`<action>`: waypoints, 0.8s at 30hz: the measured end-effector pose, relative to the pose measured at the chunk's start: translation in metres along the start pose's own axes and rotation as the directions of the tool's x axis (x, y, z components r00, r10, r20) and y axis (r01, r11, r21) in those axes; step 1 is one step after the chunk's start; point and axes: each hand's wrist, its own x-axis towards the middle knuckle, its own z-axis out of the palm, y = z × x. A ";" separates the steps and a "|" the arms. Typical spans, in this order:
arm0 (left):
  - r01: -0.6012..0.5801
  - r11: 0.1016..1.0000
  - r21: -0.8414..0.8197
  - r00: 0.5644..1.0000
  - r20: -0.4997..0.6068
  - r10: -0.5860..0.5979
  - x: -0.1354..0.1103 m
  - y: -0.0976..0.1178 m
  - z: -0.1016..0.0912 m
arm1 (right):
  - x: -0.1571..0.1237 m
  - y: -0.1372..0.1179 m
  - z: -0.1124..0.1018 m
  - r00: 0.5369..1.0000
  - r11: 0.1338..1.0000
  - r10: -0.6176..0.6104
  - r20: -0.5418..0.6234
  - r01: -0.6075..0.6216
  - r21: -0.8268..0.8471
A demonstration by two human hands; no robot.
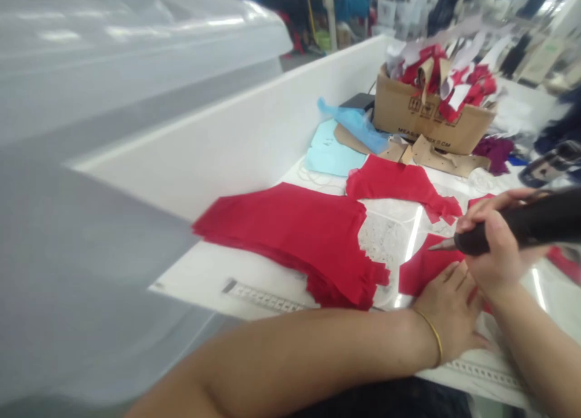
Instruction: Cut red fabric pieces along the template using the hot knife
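Note:
My right hand [492,236] is wrapped round a black tool [521,223] with a pointed metal tip aimed left, just above a small red fabric piece [420,270]. My left hand [451,315] lies flat on that piece, fingers stretched out, a thin gold bangle on the wrist. The left forearm crosses the bottom of the view. A thick stack of red fabric pieces [299,233] lies to the left on the white table [204,276].
Another red piece [394,182] lies farther back. Behind it are a light blue sheet [329,155], brown card patterns [436,155] and a cardboard box [422,112] full of red and white scraps. A white wall [236,137] borders the table's left. A ruler [263,297] lies near the front edge.

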 end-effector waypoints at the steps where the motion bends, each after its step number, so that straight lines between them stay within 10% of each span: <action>1: -0.012 1.000 0.009 1.000 0.008 0.012 -0.001 -0.002 -0.001 | 0.005 0.007 -0.001 0.999 0.999 -0.013 -0.031 0.012 -0.033; 24: -0.004 1.000 -0.015 0.998 0.064 0.005 0.000 0.000 -0.008 | 0.013 0.031 -0.003 0.997 0.996 -0.028 -0.077 0.021 -0.090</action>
